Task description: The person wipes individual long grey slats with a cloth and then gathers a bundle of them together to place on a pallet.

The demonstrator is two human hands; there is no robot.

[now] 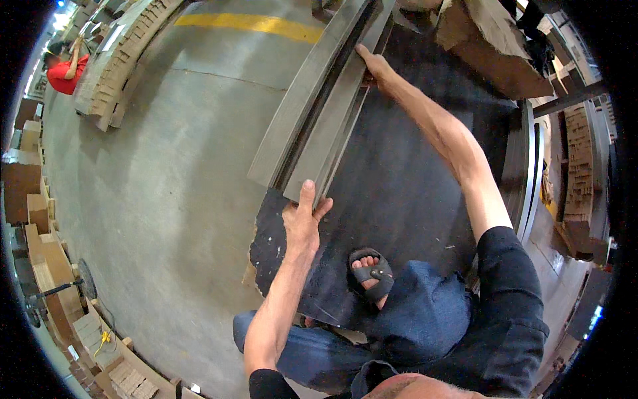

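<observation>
Two long grey metal channels (340, 110) lie side by side, running away from me, with a dark groove between them. My left hand (302, 223) grips the near end of the right-hand channel, thumb on top and other fingers partly hidden at its edge. Farther along, my right hand (375, 70) is closed around the same channel's right side, its thumb on the upper face. The left-hand channel (292, 123) is touched by neither hand. Under the channels and my sandalled foot (371, 274) is a black sheet (399, 193) with a torn left edge.
A yellow stripe (249, 25) crosses the grey concrete floor (199, 146). A large cardboard piece (495, 46) stands at the far right, with stacked long panels (522, 169) below it. Far left, a person in red (65, 73) is beside a long cardboard-edged stack (126, 60).
</observation>
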